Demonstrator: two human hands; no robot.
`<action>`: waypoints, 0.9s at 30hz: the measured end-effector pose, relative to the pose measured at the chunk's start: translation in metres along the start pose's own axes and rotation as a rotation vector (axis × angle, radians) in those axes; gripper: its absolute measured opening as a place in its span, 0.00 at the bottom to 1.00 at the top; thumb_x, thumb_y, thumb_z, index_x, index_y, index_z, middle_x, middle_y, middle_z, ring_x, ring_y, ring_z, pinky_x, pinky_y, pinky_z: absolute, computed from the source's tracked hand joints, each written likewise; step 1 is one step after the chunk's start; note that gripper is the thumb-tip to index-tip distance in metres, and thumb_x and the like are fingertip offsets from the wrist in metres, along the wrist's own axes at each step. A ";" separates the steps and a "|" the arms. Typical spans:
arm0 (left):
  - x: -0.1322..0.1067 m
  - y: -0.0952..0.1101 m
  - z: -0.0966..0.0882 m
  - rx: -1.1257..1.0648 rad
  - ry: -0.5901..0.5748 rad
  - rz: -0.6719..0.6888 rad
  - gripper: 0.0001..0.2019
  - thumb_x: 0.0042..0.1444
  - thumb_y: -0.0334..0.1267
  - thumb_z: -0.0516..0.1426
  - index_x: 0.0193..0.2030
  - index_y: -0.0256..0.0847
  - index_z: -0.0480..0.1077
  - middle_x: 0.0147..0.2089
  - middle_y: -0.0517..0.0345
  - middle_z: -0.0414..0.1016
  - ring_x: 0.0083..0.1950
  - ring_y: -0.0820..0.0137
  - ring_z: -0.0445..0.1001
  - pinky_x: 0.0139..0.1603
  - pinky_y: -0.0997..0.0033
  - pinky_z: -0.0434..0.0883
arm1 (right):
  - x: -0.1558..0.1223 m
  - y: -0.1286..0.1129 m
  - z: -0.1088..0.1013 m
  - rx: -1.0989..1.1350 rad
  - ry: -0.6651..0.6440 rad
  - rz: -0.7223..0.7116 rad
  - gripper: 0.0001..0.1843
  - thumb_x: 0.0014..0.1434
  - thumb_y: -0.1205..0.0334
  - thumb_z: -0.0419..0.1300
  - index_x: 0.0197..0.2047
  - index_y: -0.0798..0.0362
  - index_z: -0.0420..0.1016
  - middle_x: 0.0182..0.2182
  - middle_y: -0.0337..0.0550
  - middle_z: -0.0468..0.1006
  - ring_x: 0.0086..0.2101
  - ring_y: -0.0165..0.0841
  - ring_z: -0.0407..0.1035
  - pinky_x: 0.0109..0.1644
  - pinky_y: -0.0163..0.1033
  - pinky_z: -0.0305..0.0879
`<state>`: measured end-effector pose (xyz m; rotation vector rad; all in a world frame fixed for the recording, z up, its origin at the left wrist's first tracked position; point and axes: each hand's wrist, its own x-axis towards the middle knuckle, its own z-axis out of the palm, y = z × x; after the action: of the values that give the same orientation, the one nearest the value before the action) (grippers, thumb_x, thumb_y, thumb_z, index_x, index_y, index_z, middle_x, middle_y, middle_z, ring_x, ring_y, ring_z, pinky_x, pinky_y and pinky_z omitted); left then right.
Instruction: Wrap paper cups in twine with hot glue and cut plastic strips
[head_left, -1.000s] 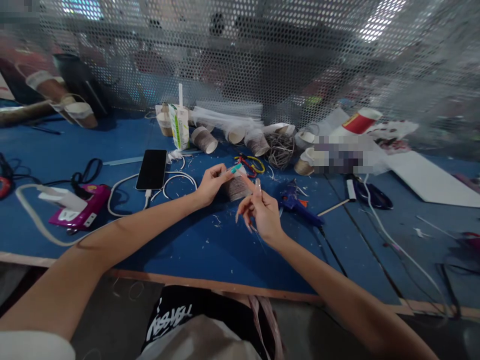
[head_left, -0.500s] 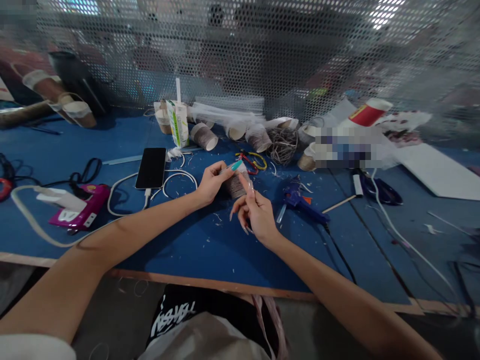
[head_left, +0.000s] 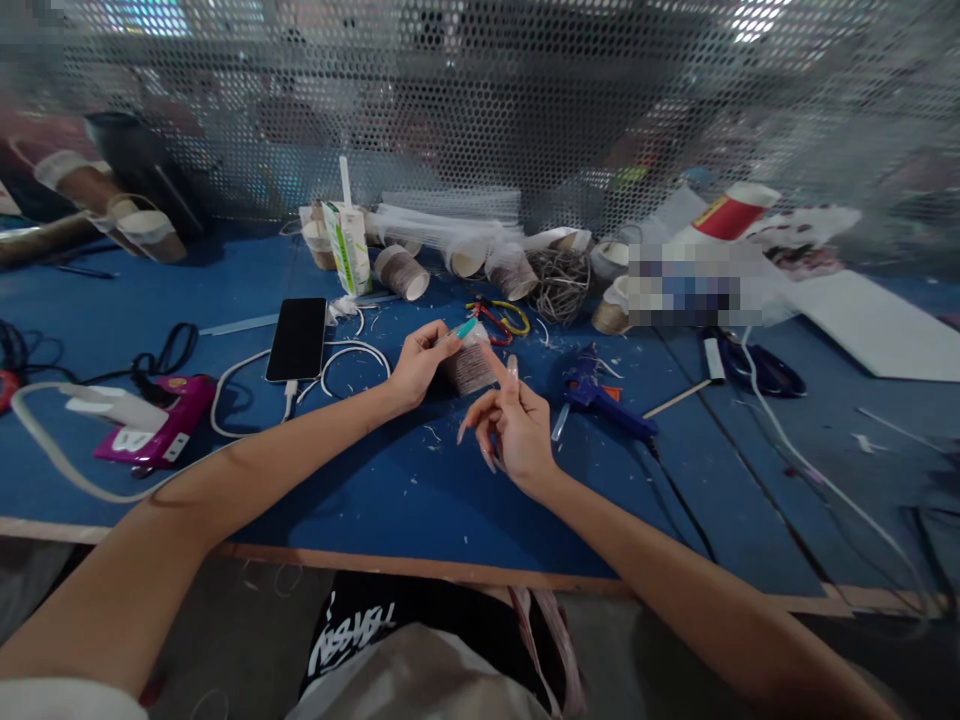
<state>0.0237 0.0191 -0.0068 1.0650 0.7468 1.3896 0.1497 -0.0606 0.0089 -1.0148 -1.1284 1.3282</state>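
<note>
My left hand [head_left: 421,367] is closed around a small cup [head_left: 470,368] wrapped in brownish-grey cord, with a whitish strip along its upper edge. The thumb, with its turquoise nail, presses on that edge. The cup is tilted, and my palm and fingers hide part of it. From the right, my right hand [head_left: 517,425] reaches with its index fingertip to the cup's side. Its thumb points up, apart from the index finger, and the other fingers are loosely curled with nothing visible in them. A blue glue gun [head_left: 609,403] lies just right of this hand.
Red-and-yellow-handled pliers [head_left: 510,318] lie behind the cup. Further back are wrapped cups [head_left: 403,272], a drink carton [head_left: 349,250] and a tangle of cord [head_left: 561,285]. A phone [head_left: 298,340] on its cable and a magenta power strip [head_left: 161,430] are left; scissors [head_left: 772,370] lie right.
My right index finger and thumb have spread further apart, the thumb lifting away from the cup. My left hand keeps its hold. The whole view has shifted slightly.
</note>
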 end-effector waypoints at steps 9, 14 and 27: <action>-0.001 0.000 -0.001 0.037 -0.019 0.006 0.23 0.44 0.45 0.64 0.19 0.39 0.52 0.20 0.67 0.49 0.23 0.78 0.48 0.25 0.73 0.46 | 0.002 0.003 0.002 0.031 -0.091 0.071 0.35 0.61 0.43 0.51 0.65 0.54 0.57 0.18 0.34 0.73 0.09 0.24 0.58 0.09 0.29 0.53; -0.002 0.001 0.000 0.034 -0.045 0.036 0.23 0.44 0.46 0.64 0.19 0.39 0.53 0.20 0.67 0.51 0.24 0.78 0.49 0.26 0.73 0.48 | 0.002 -0.001 0.005 0.012 -0.112 0.101 0.36 0.59 0.42 0.53 0.64 0.55 0.59 0.17 0.34 0.73 0.09 0.25 0.59 0.09 0.29 0.53; -0.002 -0.001 -0.002 0.067 -0.042 0.082 0.23 0.44 0.47 0.65 0.19 0.39 0.54 0.20 0.67 0.49 0.24 0.78 0.48 0.26 0.72 0.47 | -0.002 -0.002 0.004 -0.076 0.048 0.028 0.31 0.62 0.42 0.49 0.58 0.57 0.66 0.19 0.38 0.76 0.09 0.23 0.57 0.09 0.29 0.53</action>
<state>0.0222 0.0178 -0.0084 1.1853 0.7310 1.4157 0.1466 -0.0626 0.0117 -1.1159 -1.1389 1.2842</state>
